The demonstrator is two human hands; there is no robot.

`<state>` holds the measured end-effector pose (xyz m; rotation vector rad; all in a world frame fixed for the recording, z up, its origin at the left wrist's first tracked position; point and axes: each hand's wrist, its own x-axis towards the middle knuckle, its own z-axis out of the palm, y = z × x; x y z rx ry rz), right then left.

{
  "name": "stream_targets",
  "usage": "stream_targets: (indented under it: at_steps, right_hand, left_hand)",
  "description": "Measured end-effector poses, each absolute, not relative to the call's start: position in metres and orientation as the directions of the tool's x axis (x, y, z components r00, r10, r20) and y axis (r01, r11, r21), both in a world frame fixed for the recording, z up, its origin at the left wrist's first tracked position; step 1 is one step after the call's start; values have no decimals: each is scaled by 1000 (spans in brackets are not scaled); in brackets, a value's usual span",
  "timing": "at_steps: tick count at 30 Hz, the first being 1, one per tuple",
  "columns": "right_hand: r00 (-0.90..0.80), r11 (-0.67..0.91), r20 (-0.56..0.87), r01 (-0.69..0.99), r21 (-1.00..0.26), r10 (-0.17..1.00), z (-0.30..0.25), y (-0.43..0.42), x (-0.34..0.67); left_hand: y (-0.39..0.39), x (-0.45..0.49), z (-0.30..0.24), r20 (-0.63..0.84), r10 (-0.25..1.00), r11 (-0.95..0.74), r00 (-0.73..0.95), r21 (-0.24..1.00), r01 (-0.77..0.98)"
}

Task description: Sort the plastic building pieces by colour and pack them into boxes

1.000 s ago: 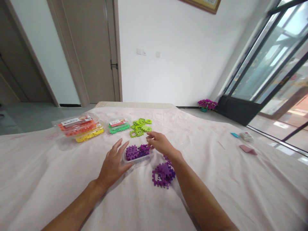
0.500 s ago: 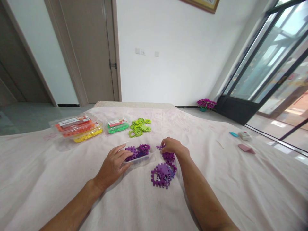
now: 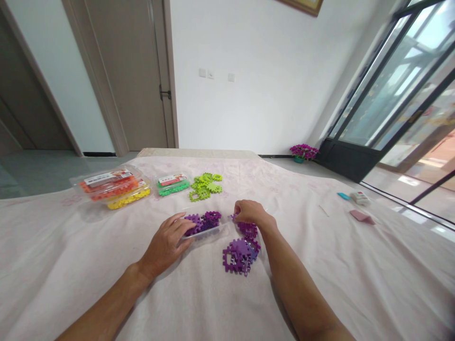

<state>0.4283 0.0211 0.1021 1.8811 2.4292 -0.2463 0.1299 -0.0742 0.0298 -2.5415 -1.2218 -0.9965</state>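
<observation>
My left hand [image 3: 169,238] grips the left end of a clear plastic box [image 3: 209,232], its fingers over the rim and its thumb along the near side. Several purple notched building pieces [image 3: 212,217] lie inside the box. Just right of the box, my right hand [image 3: 250,212] is closed in a pinch on a small purple notched piece [image 3: 232,217], mostly covered by the fingers. Below that hand lies a darker purple piece [image 3: 248,230] on the cloth. Closer to me is a loose pile of purple pieces [image 3: 240,255], some overlapping.
Lime-green pieces [image 3: 206,186] lie loose beyond the box. To their left stand a box of green pieces [image 3: 173,184] and stacked boxes of orange and yellow pieces [image 3: 113,184]. On the right are a pink folded item [image 3: 362,217] and a small white object [image 3: 359,198].
My right hand has shifted slightly left toward the box with the small purple piece in its fingers. My left hand keeps its place on the box.
</observation>
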Motion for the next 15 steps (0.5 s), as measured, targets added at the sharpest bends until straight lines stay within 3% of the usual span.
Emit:
stream_targets:
  at_steps: [7,11,15]
  right_hand:
    - [-211,213,42,923,-319,977,100,26,435]
    - [-218,250,125,782,-571,968,88,31,432]
    - [-264,366,254,641,-675,931,78,35,424]
  left_hand:
    - [-72,128,27,611,645,-659,460,138,740]
    - [-73,128,28,618,643,-663,453,153,733]
    - [-74,130,32,624,646,-661,439,170,731]
